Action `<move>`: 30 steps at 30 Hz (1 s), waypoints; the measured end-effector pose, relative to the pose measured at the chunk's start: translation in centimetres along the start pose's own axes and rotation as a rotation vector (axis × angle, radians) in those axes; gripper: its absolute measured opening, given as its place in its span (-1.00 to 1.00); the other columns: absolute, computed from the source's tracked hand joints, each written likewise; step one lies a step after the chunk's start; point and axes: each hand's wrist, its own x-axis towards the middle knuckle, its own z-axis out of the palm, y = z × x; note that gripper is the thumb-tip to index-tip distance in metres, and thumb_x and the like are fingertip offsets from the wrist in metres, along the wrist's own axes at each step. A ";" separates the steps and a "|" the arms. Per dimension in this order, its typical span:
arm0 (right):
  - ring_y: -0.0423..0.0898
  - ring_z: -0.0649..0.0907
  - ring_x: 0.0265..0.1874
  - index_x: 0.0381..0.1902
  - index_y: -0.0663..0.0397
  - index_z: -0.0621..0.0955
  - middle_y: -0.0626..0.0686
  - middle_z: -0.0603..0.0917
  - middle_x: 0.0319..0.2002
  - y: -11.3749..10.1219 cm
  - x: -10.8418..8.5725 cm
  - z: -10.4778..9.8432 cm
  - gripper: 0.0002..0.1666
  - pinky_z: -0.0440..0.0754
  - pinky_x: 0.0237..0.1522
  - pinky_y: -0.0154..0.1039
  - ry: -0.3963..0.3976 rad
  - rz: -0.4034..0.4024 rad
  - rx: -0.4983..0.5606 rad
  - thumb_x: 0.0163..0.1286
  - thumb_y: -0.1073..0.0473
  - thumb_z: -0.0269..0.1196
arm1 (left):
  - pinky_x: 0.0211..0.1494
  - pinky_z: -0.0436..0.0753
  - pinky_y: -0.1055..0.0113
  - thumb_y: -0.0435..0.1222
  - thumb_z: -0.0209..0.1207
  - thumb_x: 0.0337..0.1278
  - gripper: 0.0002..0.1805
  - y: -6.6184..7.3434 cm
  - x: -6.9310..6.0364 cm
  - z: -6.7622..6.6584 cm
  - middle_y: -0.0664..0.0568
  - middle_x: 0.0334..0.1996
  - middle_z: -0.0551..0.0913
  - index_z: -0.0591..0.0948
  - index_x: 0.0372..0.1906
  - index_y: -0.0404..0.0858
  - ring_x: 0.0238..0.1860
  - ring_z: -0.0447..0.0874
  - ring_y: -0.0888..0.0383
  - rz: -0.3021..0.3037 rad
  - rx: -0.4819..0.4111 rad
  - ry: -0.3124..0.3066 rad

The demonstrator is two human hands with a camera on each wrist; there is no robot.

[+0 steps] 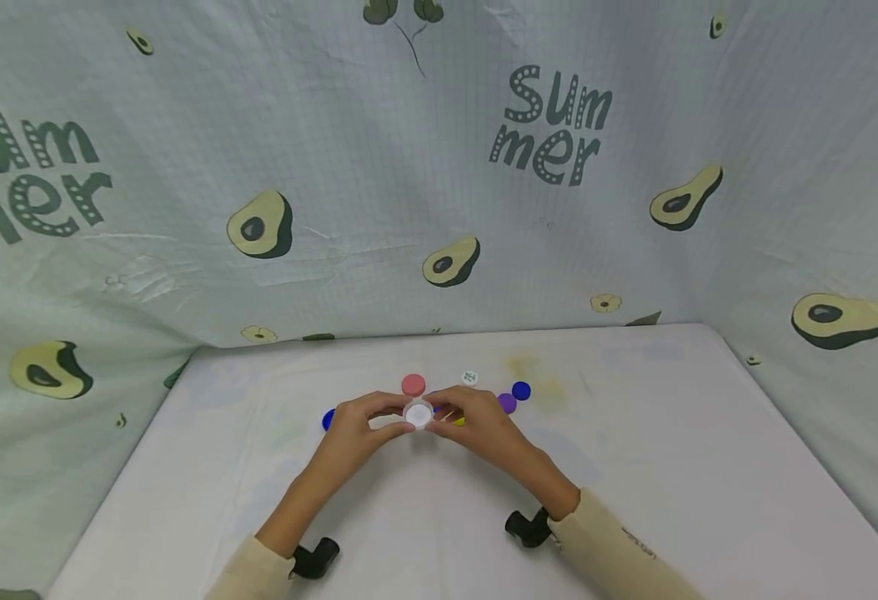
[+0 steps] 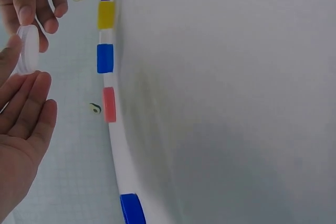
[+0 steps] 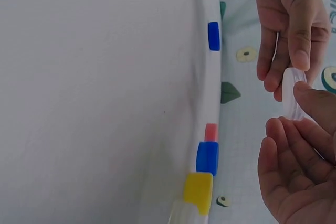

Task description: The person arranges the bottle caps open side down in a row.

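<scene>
A round white bottle cap (image 1: 418, 414) with a clear, ridged rim is held up above the table between both hands. My left hand (image 1: 356, 427) pinches its left edge between thumb and fingers. On the opposite edge, my right hand (image 1: 484, 427) grips it the same way. Seen edge-on in the left wrist view, the cap (image 2: 30, 49) looks thin and pale. A pink cap (image 1: 413, 385) lies just behind it on the table. Behind the right hand, a yellow cap (image 1: 459, 422) is mostly hidden.
To the right lie a purple cap (image 1: 507, 403) and a blue cap (image 1: 521, 391). Farther back is a white cap with a dark print (image 1: 469, 378). Another blue cap (image 1: 328, 419) shows left of the left hand. A printed cloth (image 1: 363, 292) hangs behind the white table (image 1: 634, 433).
</scene>
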 end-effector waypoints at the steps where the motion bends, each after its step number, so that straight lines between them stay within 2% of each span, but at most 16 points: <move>1: -0.18 0.72 -0.15 0.16 0.09 0.68 -0.02 0.75 -0.04 -0.1 0.2 0.3 -0.53 0.71 -0.08 -0.39 -0.006 0.001 0.002 0.31 0.14 0.46 | 0.12 0.70 0.11 -0.30 0.50 -0.01 -0.59 -0.1 -0.1 -0.2 0.10 -0.09 0.78 0.75 0.03 -0.21 -0.04 0.76 0.12 0.001 0.018 0.001; 5: -0.17 0.71 -0.16 0.17 0.09 0.68 -0.02 0.75 -0.06 -0.3 0.9 1.2 -0.52 0.70 -0.07 -0.40 -0.027 0.007 0.009 0.29 0.18 0.46 | 0.09 0.70 0.00 -0.33 0.52 -0.05 -0.60 -0.8 -0.4 -0.9 0.10 -0.13 0.79 0.76 -0.01 -0.22 -0.03 0.76 0.07 0.007 0.049 0.001; 15: -0.18 0.71 -0.18 0.10 0.16 0.70 0.01 0.74 -0.11 -0.9 2.9 2.7 -0.58 0.69 -0.04 -0.40 -0.016 -0.061 -0.011 0.29 0.21 0.47 | 0.10 0.69 -0.02 -0.23 0.49 0.03 -0.60 -1.9 -0.6 -2.9 0.12 -0.10 0.79 0.75 0.03 -0.19 0.03 0.73 0.08 -0.053 0.082 -0.008; 23: -0.15 0.73 -0.16 0.12 0.18 0.69 0.02 0.75 -0.12 -1.5 3.8 3.5 -0.57 0.69 -0.04 -0.39 -0.038 -0.033 0.002 0.30 0.21 0.46 | -0.04 0.73 0.00 -0.20 0.47 0.07 -0.59 -2.7 -0.8 -3.8 0.03 -0.06 0.78 0.74 0.05 -0.20 -0.05 0.74 0.00 -0.029 0.131 -0.016; 30: -0.21 0.72 -0.15 0.13 0.13 0.70 -0.02 0.74 -0.11 -2.0 4.7 4.2 -0.54 0.66 -0.05 -0.45 -0.055 0.007 0.002 0.29 0.14 0.47 | 0.01 0.73 0.04 -0.20 0.45 0.09 -0.62 -3.5 -0.7 -5.2 0.03 -0.03 0.77 0.75 0.04 -0.20 -0.03 0.74 -0.04 -0.031 0.137 -0.071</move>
